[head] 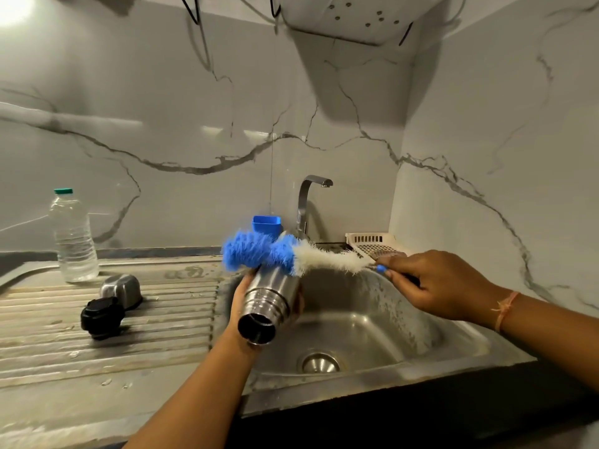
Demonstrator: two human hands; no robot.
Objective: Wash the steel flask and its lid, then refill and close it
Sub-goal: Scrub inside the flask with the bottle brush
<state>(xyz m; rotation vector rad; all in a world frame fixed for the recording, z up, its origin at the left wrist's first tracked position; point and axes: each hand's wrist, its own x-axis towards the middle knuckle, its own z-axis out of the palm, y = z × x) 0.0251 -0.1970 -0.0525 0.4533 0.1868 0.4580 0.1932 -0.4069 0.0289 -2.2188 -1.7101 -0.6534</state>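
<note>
From the head camera, the steel flask (270,296) was held over the sink (382,322), clear of the basin floor. The left hand (240,294) cupped it from beneath, with fingers wrapped round the body. Its long axis ran away from the person and slightly upward. The open mouth pointed back toward the camera and down, and the base lay at the far end, under the bristles.

The right hand (444,283) gripped the handle of a bottle brush (259,254), whose blue and white bristles lay across the outside of the flask's far half.

The flask looked rigid and hard-walled, so a firm squeeze should not have dented it. Empty and tipped mouth-down, it was probably fairly light. Smooth steel under washing would likely be slippery, so the safer hold seemed to be round the middle of the body. The stepped rings below the neck could give the fingers a ledge against sliding.

The lid parts lay apart from the flask on the ribbed bench (48,351) left of the sink, touching each other. They were a steel cup (121,288), mouth down, and a black stopper (102,317). A clear plastic bottle (74,238) stood upright behind them. The tap (308,202) showed no water running
</note>
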